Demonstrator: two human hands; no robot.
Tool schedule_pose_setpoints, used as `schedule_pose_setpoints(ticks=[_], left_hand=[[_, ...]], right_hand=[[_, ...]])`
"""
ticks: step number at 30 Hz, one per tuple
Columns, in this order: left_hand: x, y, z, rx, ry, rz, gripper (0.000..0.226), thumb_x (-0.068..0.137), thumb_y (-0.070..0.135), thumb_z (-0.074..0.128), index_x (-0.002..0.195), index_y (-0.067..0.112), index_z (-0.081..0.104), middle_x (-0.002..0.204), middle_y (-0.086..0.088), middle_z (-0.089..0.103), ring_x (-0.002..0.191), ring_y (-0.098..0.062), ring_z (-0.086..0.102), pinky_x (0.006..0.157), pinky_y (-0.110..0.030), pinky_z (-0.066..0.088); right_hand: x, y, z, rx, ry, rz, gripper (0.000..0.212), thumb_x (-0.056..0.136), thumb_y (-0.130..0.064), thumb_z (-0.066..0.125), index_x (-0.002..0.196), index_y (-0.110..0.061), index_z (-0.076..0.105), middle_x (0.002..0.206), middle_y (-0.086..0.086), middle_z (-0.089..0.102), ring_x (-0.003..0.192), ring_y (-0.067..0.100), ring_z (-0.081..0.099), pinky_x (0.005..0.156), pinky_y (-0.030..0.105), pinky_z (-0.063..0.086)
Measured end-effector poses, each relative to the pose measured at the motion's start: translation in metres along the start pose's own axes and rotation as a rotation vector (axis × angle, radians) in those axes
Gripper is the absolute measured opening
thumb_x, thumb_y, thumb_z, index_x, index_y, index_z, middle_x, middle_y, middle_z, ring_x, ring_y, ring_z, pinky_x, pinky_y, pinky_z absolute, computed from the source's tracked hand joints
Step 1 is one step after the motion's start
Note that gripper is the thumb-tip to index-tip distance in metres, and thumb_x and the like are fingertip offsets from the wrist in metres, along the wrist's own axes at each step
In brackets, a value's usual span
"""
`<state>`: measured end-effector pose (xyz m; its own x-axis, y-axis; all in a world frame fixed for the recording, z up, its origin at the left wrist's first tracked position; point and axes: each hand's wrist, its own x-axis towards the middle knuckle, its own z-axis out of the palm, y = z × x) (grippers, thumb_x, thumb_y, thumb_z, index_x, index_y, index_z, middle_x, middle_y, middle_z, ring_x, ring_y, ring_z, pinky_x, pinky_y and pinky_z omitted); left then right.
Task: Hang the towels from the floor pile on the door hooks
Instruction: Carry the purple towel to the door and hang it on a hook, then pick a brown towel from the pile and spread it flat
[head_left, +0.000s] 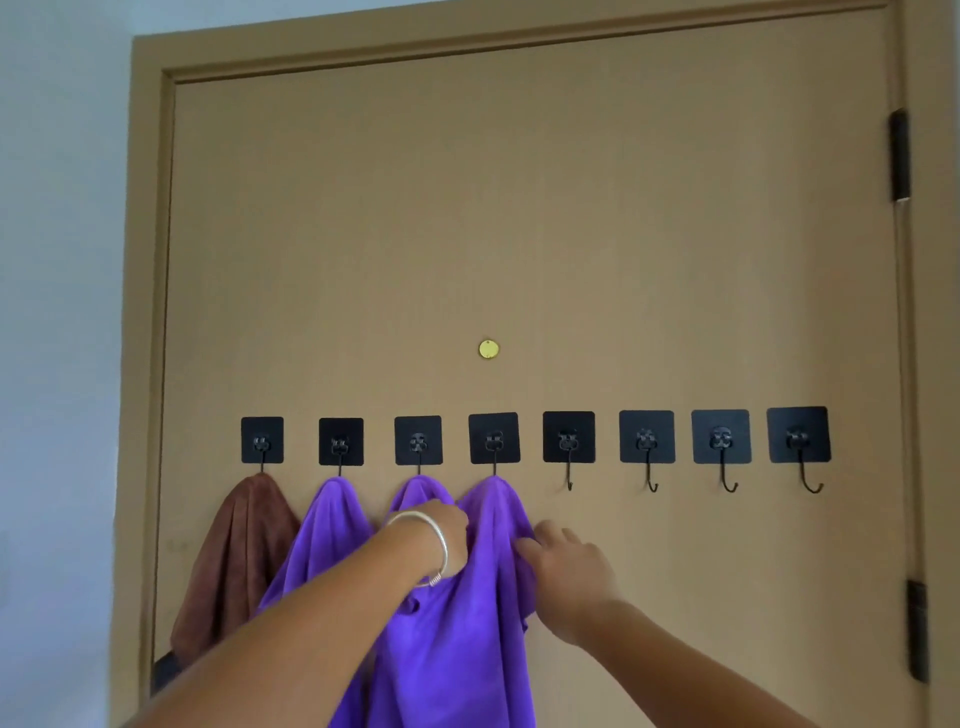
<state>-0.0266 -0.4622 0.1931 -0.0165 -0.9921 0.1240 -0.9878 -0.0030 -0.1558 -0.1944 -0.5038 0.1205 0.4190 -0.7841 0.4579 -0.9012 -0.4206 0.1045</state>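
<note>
- Wall (57, 312), pale and plain, fills the far left beside the tan door (519, 208) and its frame.
- Brown towel (236, 556) hangs from the first hook (262, 440), draped down near the door's left edge.
- Next I see a purple towel (324, 540) on the second hook (341, 442), its lower part hidden behind my left forearm.
- A second purple towel (415, 491) hangs from the third hook (418, 440) — most of it is covered by my left hand (441, 535) and its silver bangle (434, 545).
- My left hand presses into the folds between the third and fourth towels; the fingers are buried in cloth, so I cannot tell whether they grip it.
- A third purple towel (493, 571) hangs from the fourth hook (494, 439) and falls the longest, out of the bottom of the view.
- My right hand (569, 577) rests at that towel's right edge, thumb touching the cloth, fingers loosely spread — not clamped on anything I can see.
- Above, a small brass disc (488, 349) sits on the door.
- Four bare hooks (647, 441) run on to the right, then two dark hinges (898, 156) on the door's right edge.
</note>
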Motion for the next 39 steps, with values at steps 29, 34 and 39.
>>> schedule_pose_setpoints(ticks=[29, 34, 39], left_hand=[[0.015, 0.254, -0.005, -0.383, 0.751, 1.084, 0.036, 0.093, 0.027, 0.043, 0.128, 0.023, 0.044, 0.114, 0.002, 0.050, 0.105, -0.022, 0.048, 0.094, -0.036, 0.037], [-0.014, 0.290, 0.006, -0.434, 0.653, 1.222, 0.053, 0.094, 0.040, 0.040, 0.144, 0.024, 0.031, 0.132, -0.001, 0.046, 0.122, -0.022, 0.043, 0.101, -0.037, 0.031], [-0.070, 0.321, 0.005, -0.517, 0.654, 1.392, 0.054, 0.094, 0.046, 0.041, 0.143, 0.025, 0.032, 0.131, 0.000, 0.047, 0.123, -0.022, 0.044, 0.100, -0.038, 0.032]], right_hand=[[-0.223, 0.160, -0.121, -0.492, 0.218, 0.835, 0.044, 0.090, -0.016, 0.043, 0.131, -0.029, 0.050, 0.130, -0.007, 0.050, 0.114, 0.018, 0.047, 0.094, 0.028, 0.038], [-0.291, 0.123, -0.150, -0.647, 0.153, 1.035, 0.044, 0.087, -0.018, 0.048, 0.128, -0.030, 0.051, 0.127, -0.007, 0.052, 0.114, 0.018, 0.050, 0.093, 0.030, 0.039], [-0.358, 0.069, -0.178, -0.753, 0.059, 1.228, 0.044, 0.084, -0.018, 0.050, 0.127, -0.027, 0.052, 0.125, -0.004, 0.052, 0.113, 0.021, 0.050, 0.093, 0.034, 0.037]])
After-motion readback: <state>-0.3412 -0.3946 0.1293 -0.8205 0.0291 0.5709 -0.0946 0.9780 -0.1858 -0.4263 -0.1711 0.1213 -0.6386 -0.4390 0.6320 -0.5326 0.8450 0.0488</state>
